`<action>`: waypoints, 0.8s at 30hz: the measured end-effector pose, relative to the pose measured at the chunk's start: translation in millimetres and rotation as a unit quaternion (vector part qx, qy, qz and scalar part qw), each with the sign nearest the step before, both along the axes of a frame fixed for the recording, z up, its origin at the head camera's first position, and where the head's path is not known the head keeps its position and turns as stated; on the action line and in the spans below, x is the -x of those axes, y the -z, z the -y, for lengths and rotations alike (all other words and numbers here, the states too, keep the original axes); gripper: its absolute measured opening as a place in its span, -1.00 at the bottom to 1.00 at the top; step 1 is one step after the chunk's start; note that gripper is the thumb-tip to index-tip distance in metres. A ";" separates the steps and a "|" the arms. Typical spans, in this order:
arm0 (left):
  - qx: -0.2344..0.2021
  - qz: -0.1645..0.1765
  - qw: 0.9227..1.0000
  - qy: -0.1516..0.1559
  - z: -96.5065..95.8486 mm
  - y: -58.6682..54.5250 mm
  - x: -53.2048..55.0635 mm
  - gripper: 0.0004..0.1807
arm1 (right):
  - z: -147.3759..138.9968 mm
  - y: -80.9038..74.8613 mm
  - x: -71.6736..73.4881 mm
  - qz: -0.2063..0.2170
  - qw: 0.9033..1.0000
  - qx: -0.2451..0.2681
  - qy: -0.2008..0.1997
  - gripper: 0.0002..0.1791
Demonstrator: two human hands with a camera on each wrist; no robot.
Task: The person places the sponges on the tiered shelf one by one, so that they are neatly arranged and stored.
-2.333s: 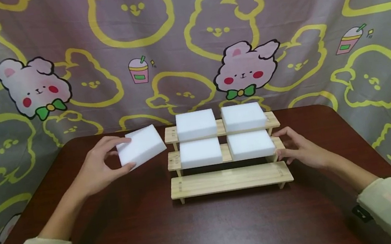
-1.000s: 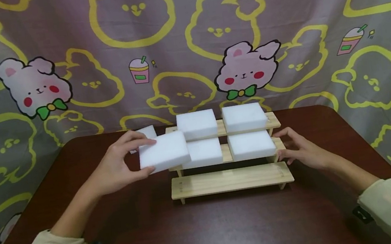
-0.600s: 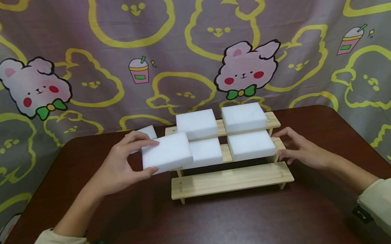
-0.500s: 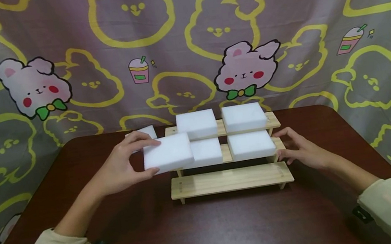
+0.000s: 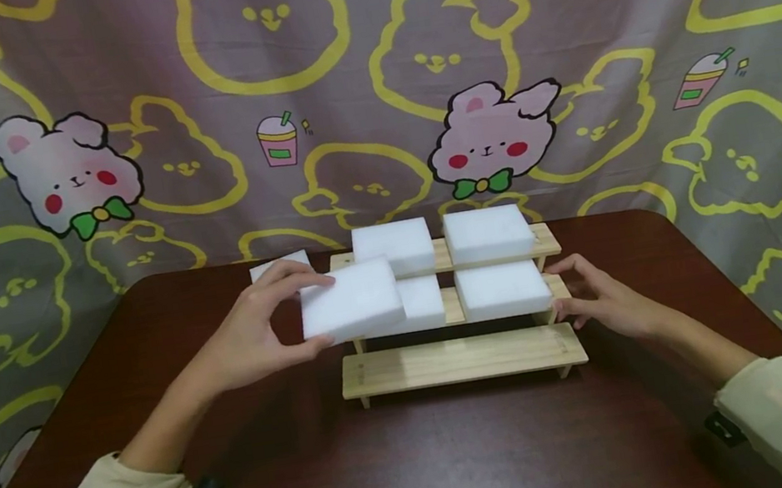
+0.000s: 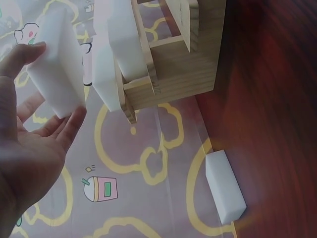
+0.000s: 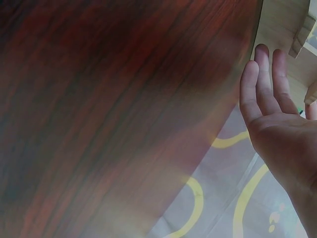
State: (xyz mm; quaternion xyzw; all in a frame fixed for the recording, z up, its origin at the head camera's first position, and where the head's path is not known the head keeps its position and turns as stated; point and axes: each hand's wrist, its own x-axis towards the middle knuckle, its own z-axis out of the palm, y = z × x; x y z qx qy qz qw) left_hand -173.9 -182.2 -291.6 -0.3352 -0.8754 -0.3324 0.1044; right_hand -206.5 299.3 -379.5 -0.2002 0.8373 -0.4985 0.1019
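Note:
My left hand (image 5: 245, 333) pinches a white foam block (image 5: 348, 299) between thumb and fingers, at the left end of a three-step wooden rack (image 5: 463, 360). In the head view, that block overlaps a middle-step foam block (image 5: 425, 306). The left wrist view shows the held block (image 6: 55, 64) lifted and tilted, beside the rack. Around the right end of the middle step, my right hand (image 5: 603, 301) grips with thumb and index finger; its other fingers (image 7: 265, 89) lie along the rack's side. Beside it sits another block (image 5: 502, 288) on the middle step.
Two white foam blocks stand on the top step, one left (image 5: 391, 246) and one right (image 5: 486, 231). Another foam block (image 5: 295, 260) lies on the dark red table (image 5: 469, 460) behind my left hand. A patterned curtain (image 5: 356, 114) hangs at the table's back edge.
My left hand has carried its foam block rightward to the rack, uncovering the block on the table behind it. My right hand has stayed at the rack's right end.

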 end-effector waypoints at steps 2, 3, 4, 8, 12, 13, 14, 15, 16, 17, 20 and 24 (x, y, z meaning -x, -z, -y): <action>0.000 0.003 1.000 0.006 -2.1 0.2 -0.6 -0.33 | -0.2 0.5 0.4 0.000 1.000 0.000 0.001 -0.45; -0.001 0.005 1.000 0.009 -3.4 0.2 -0.9 -0.33 | -0.3 0.8 0.6 -0.001 1.000 0.000 0.000 -0.46; -0.001 0.006 1.000 0.010 -4.7 0.3 -1.2 -0.33 | -0.4 1.2 0.8 -0.001 1.000 0.001 0.000 -0.46; -0.005 0.008 1.000 0.025 -10.3 -0.2 -1.9 -0.34 | -0.5 1.7 0.9 -0.001 1.000 0.000 0.002 -0.46; -0.009 0.004 0.999 0.043 -16.9 -0.3 -1.8 -0.34 | -0.4 1.3 0.6 -0.001 1.000 -0.002 0.004 -0.45; -0.009 0.003 0.999 0.047 -18.8 -0.1 -1.7 -0.34 | -0.4 1.3 0.6 -0.001 1.000 -0.002 0.004 -0.45; -0.010 0.002 0.999 0.051 -20.7 0.0 -1.6 -0.34 | -0.5 1.2 0.6 -0.001 1.000 -0.002 0.003 -0.45; -0.010 0.001 0.999 0.054 -22.6 0.3 -1.6 -0.35 | -0.6 1.2 0.5 0.000 1.000 -0.001 0.003 -0.45; -0.011 0.002 0.998 0.056 -24.4 0.8 -1.6 -0.36 | -0.7 1.2 0.5 -0.001 1.000 -0.001 0.003 -0.46; -0.011 0.003 0.998 0.059 -26.2 1.2 -1.8 -0.36 | -0.8 1.2 0.4 -0.001 1.000 -0.001 0.002 -0.46; -0.016 0.007 0.997 0.069 -31.5 1.9 -2.4 -0.37 | -1.1 1.1 0.1 -0.002 1.000 0.002 -0.002 -0.47; -0.020 0.001 0.996 0.082 -37.7 2.1 -3.5 -0.38 | -1.1 1.6 0.1 -0.007 1.000 0.006 -0.005 -0.48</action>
